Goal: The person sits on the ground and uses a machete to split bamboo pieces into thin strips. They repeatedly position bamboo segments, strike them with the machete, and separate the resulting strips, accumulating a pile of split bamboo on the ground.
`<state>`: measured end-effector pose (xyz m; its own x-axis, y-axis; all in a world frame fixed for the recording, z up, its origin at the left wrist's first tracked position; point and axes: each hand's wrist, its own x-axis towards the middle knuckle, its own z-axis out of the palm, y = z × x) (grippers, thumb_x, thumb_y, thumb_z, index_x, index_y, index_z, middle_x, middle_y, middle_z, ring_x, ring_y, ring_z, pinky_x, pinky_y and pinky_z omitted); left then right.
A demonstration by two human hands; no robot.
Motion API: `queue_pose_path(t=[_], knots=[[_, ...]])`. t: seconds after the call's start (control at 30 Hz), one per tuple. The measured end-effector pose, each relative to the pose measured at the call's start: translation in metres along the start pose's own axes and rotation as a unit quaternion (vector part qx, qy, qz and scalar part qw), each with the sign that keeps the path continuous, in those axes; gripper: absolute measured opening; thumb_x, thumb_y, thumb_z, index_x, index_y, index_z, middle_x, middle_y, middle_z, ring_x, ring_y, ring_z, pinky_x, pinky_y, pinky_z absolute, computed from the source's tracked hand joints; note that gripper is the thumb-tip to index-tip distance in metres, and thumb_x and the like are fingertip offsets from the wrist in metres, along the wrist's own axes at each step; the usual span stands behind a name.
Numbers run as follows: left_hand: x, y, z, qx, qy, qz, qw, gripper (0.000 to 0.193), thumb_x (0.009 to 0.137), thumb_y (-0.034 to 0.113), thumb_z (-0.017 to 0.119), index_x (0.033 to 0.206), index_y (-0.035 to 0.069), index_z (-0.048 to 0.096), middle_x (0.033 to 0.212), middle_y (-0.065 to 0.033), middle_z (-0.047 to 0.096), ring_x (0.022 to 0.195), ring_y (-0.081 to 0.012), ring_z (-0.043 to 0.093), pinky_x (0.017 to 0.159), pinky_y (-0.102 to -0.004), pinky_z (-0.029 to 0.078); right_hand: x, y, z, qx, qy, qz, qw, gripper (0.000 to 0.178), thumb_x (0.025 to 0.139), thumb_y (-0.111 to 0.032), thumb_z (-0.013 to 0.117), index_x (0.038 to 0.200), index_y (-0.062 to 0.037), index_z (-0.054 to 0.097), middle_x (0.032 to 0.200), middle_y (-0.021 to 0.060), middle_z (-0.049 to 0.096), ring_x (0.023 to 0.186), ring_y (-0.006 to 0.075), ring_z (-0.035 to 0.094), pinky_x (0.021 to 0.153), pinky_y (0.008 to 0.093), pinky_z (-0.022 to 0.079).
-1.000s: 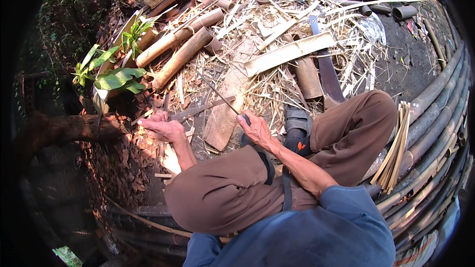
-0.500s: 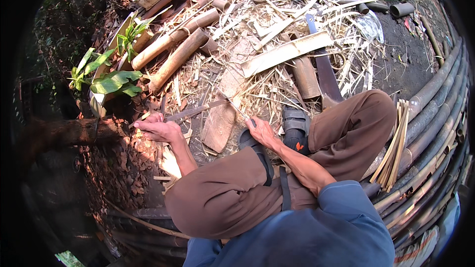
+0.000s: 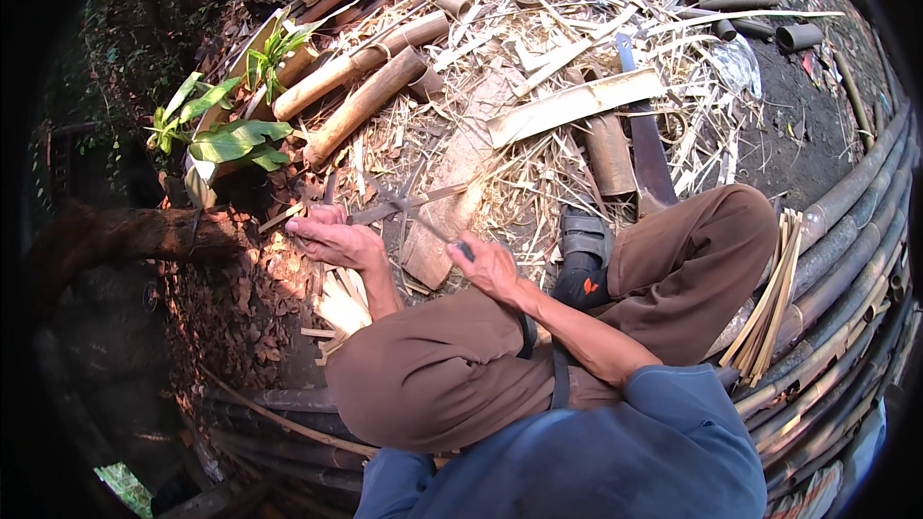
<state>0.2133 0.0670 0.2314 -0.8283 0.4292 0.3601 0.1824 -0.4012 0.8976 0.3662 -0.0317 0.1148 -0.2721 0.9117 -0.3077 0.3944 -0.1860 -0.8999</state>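
Note:
My left hand (image 3: 336, 238) is closed around a thin bamboo strip (image 3: 423, 200), whose long end reaches right over a wooden board (image 3: 431, 248). A short pale end (image 3: 279, 219) sticks out on the hand's other side. In my right hand (image 3: 488, 269) is the dark handle of a knife (image 3: 433, 227). Its slim blade slants up and left, and its tip meets or overlaps the strip near my left hand; I cannot tell whether it cuts in. Pale split bamboo pieces (image 3: 344, 300) lie beside my left forearm.
Shavings (image 3: 538, 173) cover the ground ahead. A half-split bamboo piece (image 3: 575, 108) lies across a bamboo tube (image 3: 608, 154), beside a long dark blade (image 3: 650, 149). Bamboo poles (image 3: 827, 231) and a strip bundle (image 3: 769, 298) are at right. A leafy plant (image 3: 231, 139) stands left.
My right hand has moved left and slightly down, bringing the knife blade along the strip toward my left hand. My left hand keeps hold of the strip. The whole view has shifted slightly.

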Motion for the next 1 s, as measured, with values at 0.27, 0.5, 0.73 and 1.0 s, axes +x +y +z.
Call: queue_pose_path(t=[0.27, 0.5, 0.73, 1.0], knots=[[-0.041, -0.143, -0.061, 0.178, -0.297, -0.166, 0.923, 0.019, 0.102, 0.02, 0.045, 0.116, 0.008, 0.049, 0.085, -0.0057, 0.054, 0.084, -0.0134, 0.053, 0.076, -0.034, 0.046, 0.022, 0.107, 0.004, 0.125, 0.068, 0.08, 0.987, 0.052, 0.097, -0.051, 0.046, 0.086, -0.0017, 0.056, 0.063, 0.0082, 0.051, 0.062, 0.0206, 0.051, 0.06, 0.0372, 0.042], [-0.001, -0.076, -0.059, 0.139, -0.465, -0.456, 0.746, 0.031, 0.1, 0.015, 0.041, 0.128, 0.004, 0.04, 0.067, -0.0025, 0.049, 0.048, -0.0098, 0.043, 0.046, -0.0261, 0.042, 0.012, 0.097, -0.016, 0.048, 0.168, 0.081, 0.981, 0.051, 0.096, -0.05, 0.046, 0.1, -0.0012, 0.06, 0.081, 0.0285, 0.062, 0.081, 0.0466, 0.06, 0.074, 0.0497, 0.046], [0.023, -0.078, -0.127, 0.012, -0.377, -0.708, 0.597, 0.058, 0.102, 0.045, 0.039, 0.142, 0.004, 0.035, 0.11, -0.0249, 0.061, 0.077, -0.0261, 0.068, 0.065, -0.035, 0.06, 0.001, 0.076, -0.021, -0.108, 0.095, 0.037, 0.989, 0.047, 0.096, -0.051, 0.045, 0.096, -0.0049, 0.055, 0.077, 0.0264, 0.064, 0.076, 0.0488, 0.061, 0.07, 0.0535, 0.046], [0.03, -0.025, -0.17, -0.191, -0.042, -0.51, 0.838, 0.096, 0.089, 0.077, 0.026, 0.137, -0.006, 0.032, 0.133, -0.0304, 0.044, 0.129, -0.0418, 0.042, 0.113, -0.0571, 0.032, 0.007, 0.069, -0.017, -0.058, 0.061, 0.081, 0.993, 0.054, 0.097, -0.055, 0.042, 0.104, -0.0031, 0.053, 0.083, 0.0331, 0.063, 0.086, 0.0521, 0.061, 0.077, 0.0552, 0.047]])
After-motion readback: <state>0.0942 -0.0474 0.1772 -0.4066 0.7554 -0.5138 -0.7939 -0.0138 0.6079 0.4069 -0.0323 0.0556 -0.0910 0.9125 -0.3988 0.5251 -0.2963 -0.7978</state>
